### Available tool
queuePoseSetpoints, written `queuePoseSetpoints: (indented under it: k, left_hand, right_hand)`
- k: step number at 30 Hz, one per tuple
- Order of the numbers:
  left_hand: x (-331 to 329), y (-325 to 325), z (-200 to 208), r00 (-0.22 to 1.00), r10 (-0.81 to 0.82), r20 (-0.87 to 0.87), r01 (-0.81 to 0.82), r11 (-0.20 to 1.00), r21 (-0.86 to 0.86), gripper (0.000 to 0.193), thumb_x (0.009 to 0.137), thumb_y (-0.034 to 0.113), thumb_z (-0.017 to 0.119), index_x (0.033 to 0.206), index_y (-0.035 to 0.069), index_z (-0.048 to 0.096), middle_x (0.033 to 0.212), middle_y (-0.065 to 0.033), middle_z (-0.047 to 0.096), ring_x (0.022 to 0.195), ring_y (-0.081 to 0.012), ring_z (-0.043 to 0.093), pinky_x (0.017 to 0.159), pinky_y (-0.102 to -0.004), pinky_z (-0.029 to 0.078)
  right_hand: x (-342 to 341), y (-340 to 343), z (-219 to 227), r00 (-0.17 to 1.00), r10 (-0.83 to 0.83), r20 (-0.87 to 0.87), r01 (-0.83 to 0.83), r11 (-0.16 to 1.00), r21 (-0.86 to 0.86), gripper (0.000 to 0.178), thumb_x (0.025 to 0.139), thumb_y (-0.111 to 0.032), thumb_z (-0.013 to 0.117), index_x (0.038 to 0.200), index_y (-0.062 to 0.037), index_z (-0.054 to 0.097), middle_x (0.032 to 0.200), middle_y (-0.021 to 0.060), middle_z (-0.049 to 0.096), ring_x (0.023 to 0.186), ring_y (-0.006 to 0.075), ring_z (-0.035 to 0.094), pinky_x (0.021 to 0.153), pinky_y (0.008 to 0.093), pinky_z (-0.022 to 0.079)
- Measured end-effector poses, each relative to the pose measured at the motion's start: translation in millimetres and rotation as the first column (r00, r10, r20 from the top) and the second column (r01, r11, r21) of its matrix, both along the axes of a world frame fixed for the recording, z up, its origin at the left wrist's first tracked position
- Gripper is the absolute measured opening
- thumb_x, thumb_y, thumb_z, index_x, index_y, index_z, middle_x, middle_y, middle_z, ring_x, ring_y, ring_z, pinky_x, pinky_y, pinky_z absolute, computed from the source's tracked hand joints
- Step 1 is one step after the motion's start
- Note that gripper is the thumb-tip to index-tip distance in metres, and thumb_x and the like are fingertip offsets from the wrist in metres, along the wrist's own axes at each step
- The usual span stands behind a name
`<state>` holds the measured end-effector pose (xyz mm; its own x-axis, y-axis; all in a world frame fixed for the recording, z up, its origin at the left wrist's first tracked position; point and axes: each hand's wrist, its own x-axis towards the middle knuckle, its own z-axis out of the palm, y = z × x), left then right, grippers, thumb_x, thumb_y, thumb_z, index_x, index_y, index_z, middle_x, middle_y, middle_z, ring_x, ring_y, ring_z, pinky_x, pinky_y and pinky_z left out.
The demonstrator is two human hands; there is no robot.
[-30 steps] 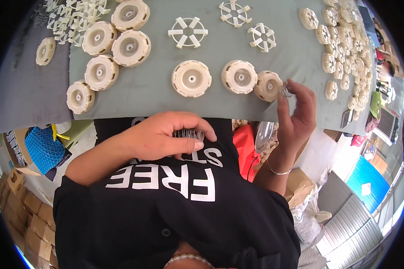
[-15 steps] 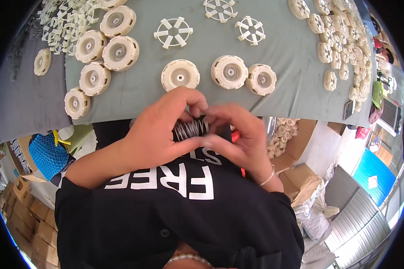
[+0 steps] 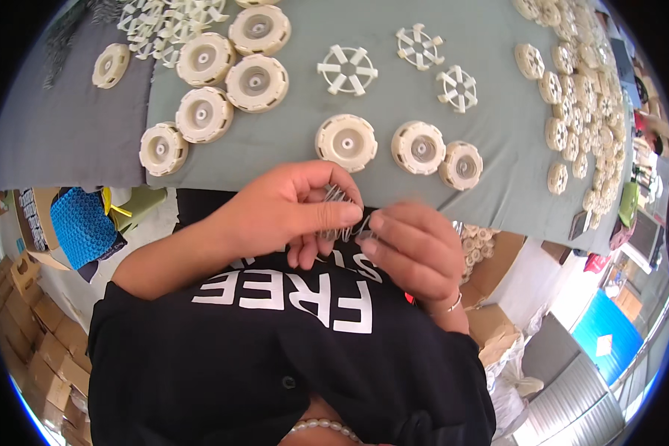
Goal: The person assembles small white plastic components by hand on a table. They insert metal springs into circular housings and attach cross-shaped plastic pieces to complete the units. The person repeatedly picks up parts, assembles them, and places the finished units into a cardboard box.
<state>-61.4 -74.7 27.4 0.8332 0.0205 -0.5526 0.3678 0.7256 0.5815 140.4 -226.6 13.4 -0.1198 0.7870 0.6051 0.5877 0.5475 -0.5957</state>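
Springs [image 3: 337, 195] look shiny metal, discs [image 3: 347, 143] smooth plastic, the table cover [image 3: 509, 167] matt cloth.

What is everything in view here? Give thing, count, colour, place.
wire springs: number unclear, grey, between the hands
round cups: three, cream, table centre; about seven more, left
six-armed rings: three, whitish, beyond the centre cups; pile, upper left
spoked wheels: many, cream, table's right
table cloth: one, grey-green, under most parts
dark cloth: one, grey, left
textured item: one, blue, lower left
cardboard boxes: many, brown, lower left
panel: one, blue, far right
shirt: one, black, on the person
left hand: one, bare, around springs
right hand: one, bare, pinching coils
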Motion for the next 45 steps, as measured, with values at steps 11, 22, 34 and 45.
queuePoseSetpoints:
  k: [11,22,34,45]
  left_hand:
    - [-15,-16,3,0.957,0.233,0.174,-0.29,0.81,0.51,0.022,0.103,0.019,0.072,0.117,0.003,0.068,0.094,-0.0074,0.07,0.068,-0.009,0.064,0.056,-0.0225,0.049]
    - [-25,-14,-8,0.951,0.213,0.224,-0.257,0.948,0.187,0.021,0.108,0.021,0.065,0.121,0.004,0.063,0.08,-0.0002,0.063,0.059,-0.0058,0.059,0.053,-0.0206,0.048]
    - [-23,-4,0,0.925,0.372,0.084,-0.356,0.921,-0.156,0.025,0.108,0.028,0.062,0.115,0.004,0.062,0.092,-0.0049,0.067,0.07,-0.0118,0.067,0.051,-0.0245,0.056]
    - [-6,3,-32,0.916,0.24,0.32,-0.392,0.376,0.84,0.023,0.089,0.007,0.075,0.111,0.004,0.066,0.102,-0.0076,0.066,0.092,-0.0226,0.067,0.079,-0.0355,0.053]
  right_hand:
    - [-26,3,9,0.854,-0.204,-0.479,-0.047,0.887,-0.46,0.04,0.087,-0.005,0.082,0.125,0.0015,0.068,0.109,0.0158,0.07,0.09,0.0261,0.075,0.077,0.0349,0.063]
    - [-29,36,36,0.982,-0.093,-0.167,0.017,0.914,-0.405,0.047,0.078,-0.006,0.085,0.124,-0.0047,0.075,0.11,0.0132,0.072,0.087,0.0291,0.072,0.076,0.0359,0.059]
    - [-24,16,32,0.818,-0.286,-0.499,-0.038,0.839,-0.543,0.034,0.089,0.004,0.071,0.123,0.0014,0.069,0.109,0.0121,0.067,0.092,0.0204,0.067,0.077,0.0319,0.059]
    - [-7,65,-4,0.936,-0.22,0.274,0.293,0.919,-0.262,0.031,0.091,-0.008,0.076,0.119,-0.0046,0.065,0.142,0.0138,0.068,0.135,0.0378,0.061,0.112,0.0553,0.048]
